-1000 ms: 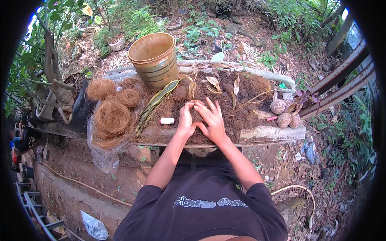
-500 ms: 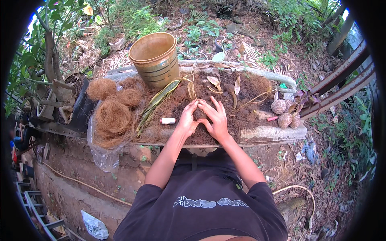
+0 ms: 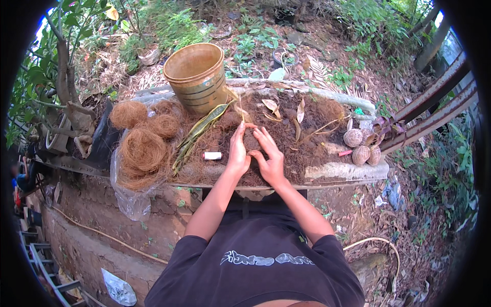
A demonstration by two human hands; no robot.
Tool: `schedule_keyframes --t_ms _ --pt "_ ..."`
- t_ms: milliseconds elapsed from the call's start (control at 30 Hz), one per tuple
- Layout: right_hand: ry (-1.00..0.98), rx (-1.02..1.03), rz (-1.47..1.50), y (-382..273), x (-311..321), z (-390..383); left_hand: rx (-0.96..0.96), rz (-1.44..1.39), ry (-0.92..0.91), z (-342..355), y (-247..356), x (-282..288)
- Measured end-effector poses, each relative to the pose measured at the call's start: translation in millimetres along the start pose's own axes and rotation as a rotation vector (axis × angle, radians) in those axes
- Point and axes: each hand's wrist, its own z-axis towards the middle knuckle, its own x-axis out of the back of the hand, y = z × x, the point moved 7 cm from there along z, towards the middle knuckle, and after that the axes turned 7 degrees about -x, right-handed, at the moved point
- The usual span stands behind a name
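My left hand [image 3: 239, 155] and my right hand [image 3: 270, 158] are cupped around a clump of dark soil [image 3: 250, 141], the fingers curved against its sides. A pale dry leaf [image 3: 242, 108] rises just beyond the fingertips; whether it is rooted in the clump I cannot tell. Loose soil [image 3: 302, 158] covers the bench around both hands. Left of my left hand lie a white thread spool [image 3: 212, 155] and a long green-and-yellow leaf [image 3: 202, 130].
A brown plastic pot [image 3: 197, 77] stands at the back. Coir fibre balls [image 3: 143, 148] sit on clear plastic at the left. Several thread-wrapped balls [image 3: 361, 153] rest at the right end, near a rusty metal rail [image 3: 434, 117]. A hose [image 3: 376, 239] lies below.
Both hands have closed in along the sides of the soil clump, the left fingers now pointing more upright. The dry leaf beyond them has shifted and looks blurred.
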Motion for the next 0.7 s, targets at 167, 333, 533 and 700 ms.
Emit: schedule_keyframes --t_ms 167,333,533,700 --pt "-0.005 0.112 -0.352 -12 -2 -11 0.092 -0.059 0.061 -2 -13 11" --pt "0.039 0.149 -0.367 -22 1 -6 0.045 -0.141 0.060 -5 -7 9" --pt "0.006 0.166 -0.280 -22 2 -4 0.013 -0.084 0.061 0 -10 24" --pt "0.034 0.240 -0.246 -23 5 -3 0.103 -0.030 0.214 -12 9 -2"
